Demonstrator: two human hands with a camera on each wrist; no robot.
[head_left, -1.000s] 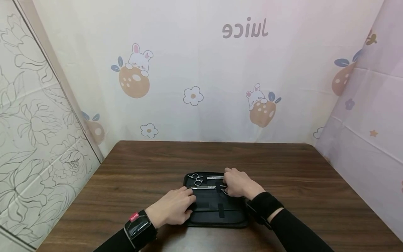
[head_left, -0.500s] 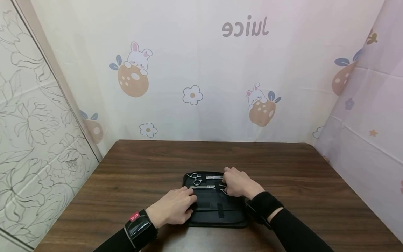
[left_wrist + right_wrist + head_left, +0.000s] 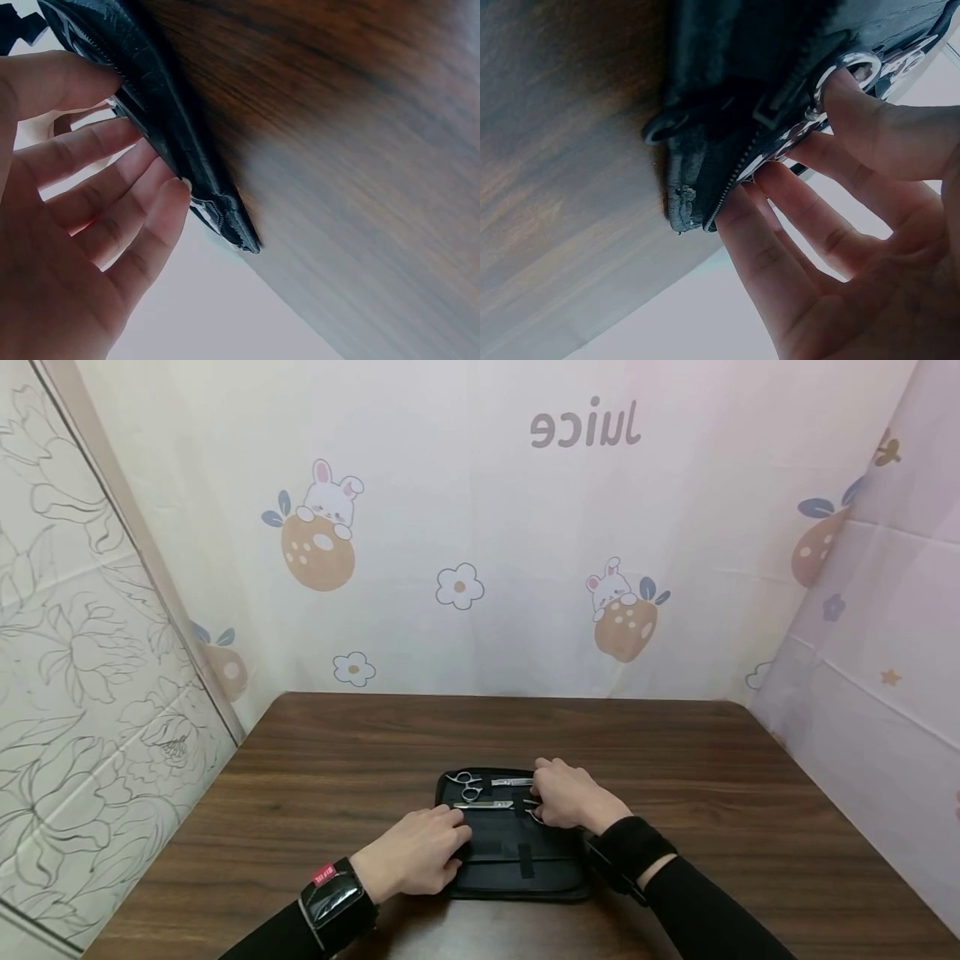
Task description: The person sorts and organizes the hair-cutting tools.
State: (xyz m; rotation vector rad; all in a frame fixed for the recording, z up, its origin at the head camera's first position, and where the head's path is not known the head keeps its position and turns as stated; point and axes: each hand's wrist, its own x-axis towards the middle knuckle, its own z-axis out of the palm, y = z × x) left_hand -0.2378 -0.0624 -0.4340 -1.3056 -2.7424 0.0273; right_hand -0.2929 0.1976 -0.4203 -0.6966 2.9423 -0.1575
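A black zip case (image 3: 525, 881) lies unfolded on the wooden table, holding two pairs of silver scissors. The upper scissors (image 3: 471, 794) have their rings to the left, and their blades run under my right hand (image 3: 573, 797). The lower scissors (image 3: 483, 806) point left, with rings partly hidden by that hand. In the right wrist view my right thumb (image 3: 855, 112) touches a scissor ring (image 3: 866, 67), while the extended fingers rest along the case's zipped edge. My left hand (image 3: 420, 852) rests on the case's left edge, its fingers and thumb touching the zipped border (image 3: 150, 82).
Brown wooden table (image 3: 337, 752) surrounds the case on all sides. A printed curtain (image 3: 525, 527) hangs behind the table, and a flower-patterned panel (image 3: 97, 652) stands at the left. A strap band (image 3: 337, 906) wraps the left wrist, another (image 3: 626, 852) the right. A zip pull (image 3: 667, 124) dangles at the case's right side.
The left hand has shifted very slightly right along the case. The right hand and both scissors have stayed where they were.
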